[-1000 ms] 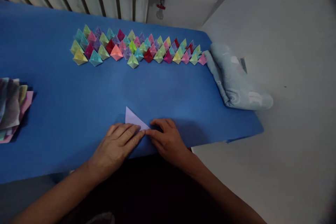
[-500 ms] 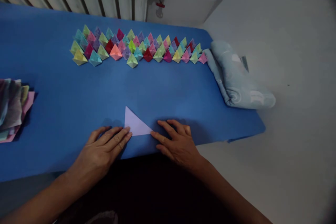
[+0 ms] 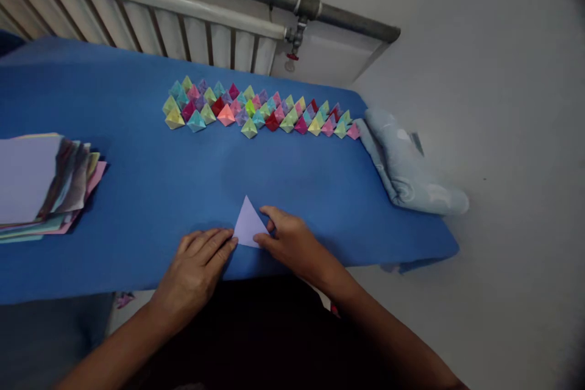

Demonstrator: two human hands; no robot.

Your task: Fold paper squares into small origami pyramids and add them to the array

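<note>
A pale lilac sheet of paper [image 3: 247,226], folded to a triangle, lies flat near the front edge of the table with its tip pointing away from me. At its lower left corner rest the fingertips of my left hand [image 3: 194,268], the fingers stretched out and flat on the table. My right hand [image 3: 292,241] is at the right corner, thumb on the paper and bent forefinger by the slanting edge. Its remaining fingers are curled under and partly hidden, as is that corner of the paper.
Rows of small colourful folded-paper pieces [image 3: 249,128] stand on the blue-covered table [image 3: 150,177]. A stack of coloured paper sheets [image 3: 27,177] lies at the left, a folded light-blue cloth [image 3: 411,164] at the right end. Behind are a radiator [image 3: 150,18] and a pipe [image 3: 356,21].
The view has shifted up and left. My right hand has closed in from the paper's right point to its corner, and the triangle is now narrower, with its right part folded in.
</note>
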